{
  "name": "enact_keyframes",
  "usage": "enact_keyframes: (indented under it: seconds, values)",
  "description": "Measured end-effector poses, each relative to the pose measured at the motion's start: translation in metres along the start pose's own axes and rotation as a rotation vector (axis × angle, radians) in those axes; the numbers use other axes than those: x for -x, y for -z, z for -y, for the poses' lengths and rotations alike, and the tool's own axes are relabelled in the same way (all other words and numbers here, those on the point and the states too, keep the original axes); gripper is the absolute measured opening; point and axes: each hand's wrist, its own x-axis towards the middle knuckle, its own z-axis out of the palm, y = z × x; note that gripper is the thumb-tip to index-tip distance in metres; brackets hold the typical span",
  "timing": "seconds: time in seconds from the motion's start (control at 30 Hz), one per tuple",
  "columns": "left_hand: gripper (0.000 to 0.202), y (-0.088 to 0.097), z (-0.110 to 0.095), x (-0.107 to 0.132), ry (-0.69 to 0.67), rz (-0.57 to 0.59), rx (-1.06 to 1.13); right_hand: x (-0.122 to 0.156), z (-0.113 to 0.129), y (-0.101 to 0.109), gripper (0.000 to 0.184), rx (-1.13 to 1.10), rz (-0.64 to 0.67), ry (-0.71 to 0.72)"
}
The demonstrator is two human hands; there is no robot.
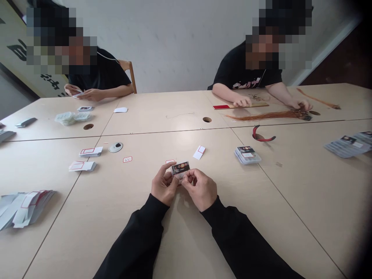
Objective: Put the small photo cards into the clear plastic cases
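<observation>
Both my hands meet over the middle of the beige table (pixel 186 240) and pinch one small printed card (pixel 180 168) between them. My left hand (pixel 163 186) grips the card's left side with thumb and fingers closed. My right hand (pixel 200 188) holds its lower right edge, fingers curled. A white label with a red border (pixel 170 161) lies just behind the card. Another white label (pixel 199 152) lies a little farther back to the right. A stack of finished sleeved cards (pixel 247 155) sits to the right.
White label stacks (pixel 90 151) (pixel 82 166) and a fanned pile (pixel 23 207) lie at left; more cards (pixel 347 145) at far right. A round disc (pixel 115 147), red-black tool (pixel 261 135) and cable holes (pixel 207 119) are nearby. Two people work opposite, one with orange tassels (pixel 270 115).
</observation>
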Motion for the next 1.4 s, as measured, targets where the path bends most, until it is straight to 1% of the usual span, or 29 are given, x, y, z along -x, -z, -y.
enact_keyframes:
  seconds: [0.27,0.53,0.63,0.73,1.0,1.17,1.4]
  values:
    - [0.058,0.001,0.002,-0.001,-0.004,-0.023,-0.023,0.001,0.0,-0.001,0.011,0.05,-0.033,0.083]
    - [0.057,-0.001,-0.008,-0.001,0.049,-0.029,0.057,0.001,-0.002,-0.002,0.014,0.038,-0.081,0.037]
    - [0.055,-0.001,-0.009,-0.001,0.031,-0.013,0.067,0.001,-0.002,-0.002,0.017,0.03,-0.059,0.026]
    - [0.054,-0.001,-0.007,-0.001,0.01,0.004,0.071,0.0,-0.002,-0.003,0.015,0.012,-0.028,0.038]
    - [0.052,0.001,-0.001,-0.002,-0.015,0.001,-0.056,0.001,-0.006,-0.005,0.013,0.026,-0.032,0.114]
    - [0.05,0.001,-0.001,-0.003,-0.006,-0.018,-0.078,0.001,-0.006,-0.005,0.013,0.015,-0.035,0.14]
    - [0.052,0.004,0.004,-0.004,0.005,-0.035,-0.13,0.002,-0.005,-0.007,0.012,0.059,-0.062,0.177]
